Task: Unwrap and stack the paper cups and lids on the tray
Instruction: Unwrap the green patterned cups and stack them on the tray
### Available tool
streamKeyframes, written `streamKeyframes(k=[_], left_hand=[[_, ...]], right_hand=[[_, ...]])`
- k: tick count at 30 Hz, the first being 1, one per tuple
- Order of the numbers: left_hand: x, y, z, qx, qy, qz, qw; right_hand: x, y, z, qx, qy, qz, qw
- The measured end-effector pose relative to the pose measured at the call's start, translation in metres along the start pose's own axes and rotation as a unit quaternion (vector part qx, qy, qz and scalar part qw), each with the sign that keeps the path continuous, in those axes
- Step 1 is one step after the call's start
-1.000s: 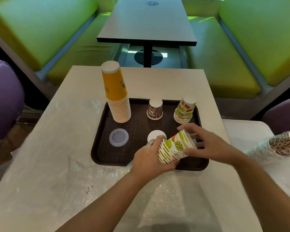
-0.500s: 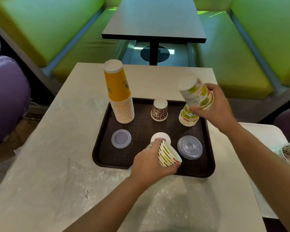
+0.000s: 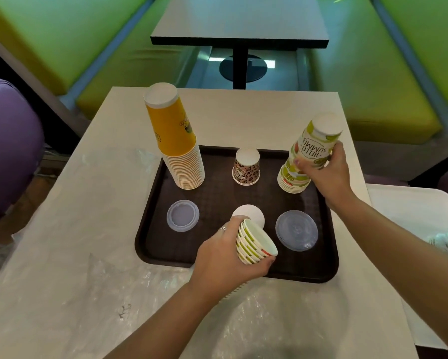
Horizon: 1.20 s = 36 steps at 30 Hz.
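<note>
Now we see our right hand (image 3: 326, 174) curled round an upside-down stack of paper cups (image 3: 313, 146) printed with green citrus slices and the words "HELLO SUMMER"; it sits on top of a shorter stack of the same cups (image 3: 291, 181) at the far right corner of the brown tray (image 3: 150, 244). Our left hand (image 3: 226, 257), a ring on one finger, grips a second bundle of the same citrus cups (image 3: 255, 242), tilted on its side with the open mouths facing right, over the tray's near edge. Also on the tray stand a tall stack of yellow cups (image 3: 176, 141) at the far left and a small leopard-print cup (image 3: 246, 165) in the middle, both upside down. Two clear lids (image 3: 182, 215) (image 3: 296, 230) and a white lid (image 3: 251, 213) lie flat on the tray floor. Crumpled clear wrap (image 3: 129, 288) lies on the table (image 3: 243, 112) nearer us.
</note>
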<state>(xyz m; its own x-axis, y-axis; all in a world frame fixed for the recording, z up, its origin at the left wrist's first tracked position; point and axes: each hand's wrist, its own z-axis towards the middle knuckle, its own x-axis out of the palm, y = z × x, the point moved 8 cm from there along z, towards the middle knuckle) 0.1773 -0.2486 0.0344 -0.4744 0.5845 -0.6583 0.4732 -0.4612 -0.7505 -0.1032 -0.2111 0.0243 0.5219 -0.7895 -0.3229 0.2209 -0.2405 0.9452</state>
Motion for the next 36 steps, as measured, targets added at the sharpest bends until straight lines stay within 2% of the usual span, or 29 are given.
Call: streamKeyframes(k=[9, 15, 17, 19, 21, 24, 26, 29, 36], left_hand=[[-0.003, 0.0, 0.0, 0.0, -0.003, -0.005, 1.0], [-0.001, 0.002, 0.001, -0.016, 0.004, -0.004, 1.0], [-0.002, 0.003, 0.002, -0.02, 0.002, -0.002, 1.0], [-0.003, 0.004, 0.002, -0.021, 0.003, -0.001, 1.0], [-0.003, 0.003, 0.001, -0.021, 0.007, 0.002, 1.0], [-0.004, -0.001, -0.001, -0.014, 0.008, 0.005, 1.0], [-0.004, -0.004, -0.003, -0.005, 0.01, 0.007, 1.0], [-0.006, -0.01, -0.007, 0.012, 0.008, 0.017, 1.0], [-0.004, -0.013, -0.015, 0.039, 0.009, 0.022, 0.999]], right_hand=[[0.01, -0.037, -0.001, 0.029, 0.061, -0.139, 0.988], [0.007, -0.041, -0.006, 0.064, 0.055, -0.14, 0.987], [-0.006, -0.025, -0.017, 0.038, 0.009, -0.158, 0.987], [-0.016, 0.01, -0.042, -0.057, -0.026, -0.154, 0.986], [-0.01, 0.045, -0.074, -0.13, 0.028, -0.101, 0.986], [0.028, 0.068, -0.123, -0.117, 0.23, -0.09, 0.962], [0.048, 0.065, -0.145, -0.103, 0.314, -0.131, 0.935], [0.06, 0.055, -0.163, -0.067, 0.365, -0.158, 0.915], [0.059, 0.057, -0.178, 0.002, 0.386, -0.098, 0.917]])
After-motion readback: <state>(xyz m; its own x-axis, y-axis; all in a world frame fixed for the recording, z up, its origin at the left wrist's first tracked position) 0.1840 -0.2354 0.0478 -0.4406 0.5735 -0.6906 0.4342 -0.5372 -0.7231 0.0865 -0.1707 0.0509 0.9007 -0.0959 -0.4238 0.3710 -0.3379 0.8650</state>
